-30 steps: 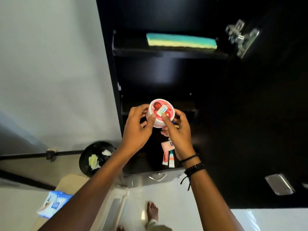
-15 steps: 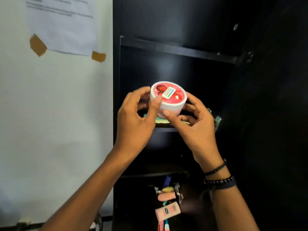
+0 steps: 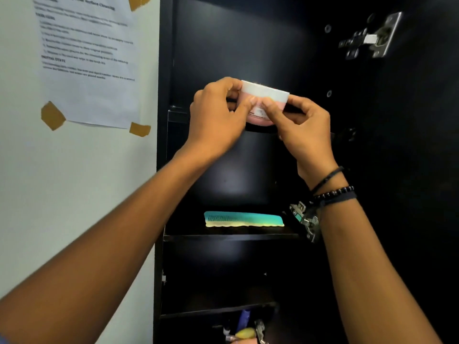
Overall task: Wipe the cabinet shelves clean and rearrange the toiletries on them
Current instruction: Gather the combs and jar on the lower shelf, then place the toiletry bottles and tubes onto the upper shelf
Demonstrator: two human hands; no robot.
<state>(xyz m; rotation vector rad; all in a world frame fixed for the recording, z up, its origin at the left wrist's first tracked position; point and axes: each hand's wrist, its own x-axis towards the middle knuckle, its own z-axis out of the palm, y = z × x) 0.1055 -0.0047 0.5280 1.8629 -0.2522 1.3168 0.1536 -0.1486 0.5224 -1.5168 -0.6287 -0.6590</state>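
Both hands hold a round pink jar with a white lid (image 3: 265, 95) at the front edge of the upper shelf (image 3: 175, 116) of a black cabinet. My left hand (image 3: 218, 120) grips its left side, thumb across the front. My right hand (image 3: 303, 130) grips its right side and front, with bracelets on the wrist. The jar's base is hidden by my fingers, so I cannot tell whether it rests on the shelf. A teal and yellow comb (image 3: 243, 219) lies on the middle shelf (image 3: 223, 236). Several small toiletries (image 3: 246, 331) sit on the lowest shelf in view.
The open cabinet door (image 3: 409, 170) stands at the right, with metal hinges (image 3: 372, 38) at top and mid height (image 3: 305, 219). A printed sheet (image 3: 87, 60) is taped to the white wall left of the cabinet.
Both hands have lifted the jar from the lower shelves up past the comb shelf to the upper shelf. The view has tilted upward, and the jar's red lid top no longer shows.
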